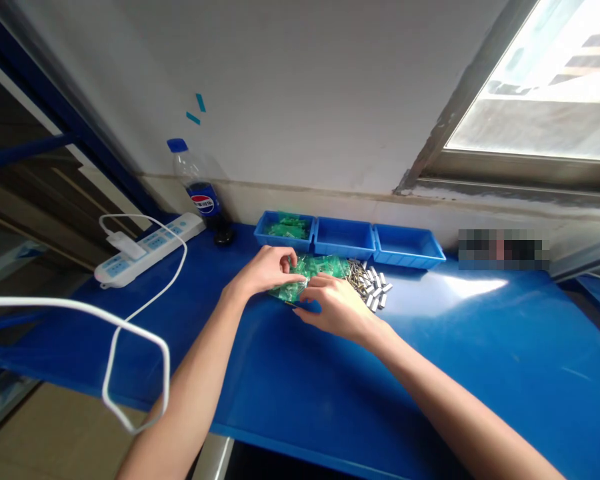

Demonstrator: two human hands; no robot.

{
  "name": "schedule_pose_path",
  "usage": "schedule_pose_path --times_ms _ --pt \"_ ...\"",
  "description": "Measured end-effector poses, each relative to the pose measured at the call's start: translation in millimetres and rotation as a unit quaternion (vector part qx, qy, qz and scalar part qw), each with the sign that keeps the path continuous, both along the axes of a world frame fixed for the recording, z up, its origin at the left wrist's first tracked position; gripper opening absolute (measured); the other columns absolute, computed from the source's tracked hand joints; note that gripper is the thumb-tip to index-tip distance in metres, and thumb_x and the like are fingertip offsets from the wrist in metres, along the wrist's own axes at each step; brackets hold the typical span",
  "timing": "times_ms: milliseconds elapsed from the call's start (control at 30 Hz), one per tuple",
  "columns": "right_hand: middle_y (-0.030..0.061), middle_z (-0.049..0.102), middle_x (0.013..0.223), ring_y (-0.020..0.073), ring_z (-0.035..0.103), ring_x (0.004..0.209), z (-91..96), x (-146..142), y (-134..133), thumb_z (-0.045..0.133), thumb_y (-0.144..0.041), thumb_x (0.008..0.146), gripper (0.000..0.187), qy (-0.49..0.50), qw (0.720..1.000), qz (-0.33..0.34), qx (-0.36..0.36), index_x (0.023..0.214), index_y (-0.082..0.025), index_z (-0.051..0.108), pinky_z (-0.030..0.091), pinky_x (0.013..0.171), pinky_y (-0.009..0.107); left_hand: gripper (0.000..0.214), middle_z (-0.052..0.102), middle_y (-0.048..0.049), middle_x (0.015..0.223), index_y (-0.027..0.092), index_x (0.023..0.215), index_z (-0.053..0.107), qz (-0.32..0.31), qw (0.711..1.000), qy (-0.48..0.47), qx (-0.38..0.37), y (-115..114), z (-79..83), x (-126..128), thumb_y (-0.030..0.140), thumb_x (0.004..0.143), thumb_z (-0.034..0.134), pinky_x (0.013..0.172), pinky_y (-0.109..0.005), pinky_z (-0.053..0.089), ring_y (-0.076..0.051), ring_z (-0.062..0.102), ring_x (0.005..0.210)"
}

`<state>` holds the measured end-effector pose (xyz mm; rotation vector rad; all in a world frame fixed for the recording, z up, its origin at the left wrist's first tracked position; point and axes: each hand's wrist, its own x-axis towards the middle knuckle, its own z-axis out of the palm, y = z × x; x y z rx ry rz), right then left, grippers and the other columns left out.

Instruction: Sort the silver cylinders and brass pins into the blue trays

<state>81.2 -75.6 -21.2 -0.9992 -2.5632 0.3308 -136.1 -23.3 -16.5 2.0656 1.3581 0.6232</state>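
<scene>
A blue table (480, 373) fills the lower frame. At its centre lie green boards (320, 268) and metal parts (373, 283). Three blue bins (347, 240), a power strip (147, 248) and a bottle (203, 193) sit behind.

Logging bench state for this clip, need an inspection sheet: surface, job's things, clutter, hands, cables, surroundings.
Surface: blue table, glare patch at right.
Job's things: green boards piled under both hands; silver parts and pins beside them; three blue bins, left one holding boards.
Clutter: cola bottle.
Hands: left hand and right hand on the boards; exact grip unclear.
Cables: white cable from power strip, looping off the edge.
Surroundings: white wall, window.
</scene>
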Motion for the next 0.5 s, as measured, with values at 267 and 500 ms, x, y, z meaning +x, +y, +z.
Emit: schedule_pose_path --times_ms 267,500 --pt "0.0085 0.071 0.078 0.0196 0.060 0.076 -4.2 -8 2 0.058 -0.013 0.093 0.023 -0.106 0.990 0.058 0.073 0.075 -0.016 0.072 0.045 0.068 0.030 0.031 0.066 0.0004 0.062 0.018 0.081 0.071 0.009 1.000 -0.005 0.027 1 -6.2 4 0.047 0.075 0.082 0.053 -0.022 0.039 -0.013 0.058 0.056" --pt "0.0022 0.072 0.068 0.0151 0.063 0.062 9.6 32 17 0.065 -0.014 0.082 0.014 0.023 1.000 -0.004 0.012 0.076 -0.020 0.076 0.045 0.065 0.027 0.036 0.073 -0.0035 0.072 0.017 0.081 0.076 0.025 0.991 -0.115 0.061 -8 1.0 29 0.050 0.092 0.065 0.060 -0.024 0.047 -0.016 0.065 0.063"
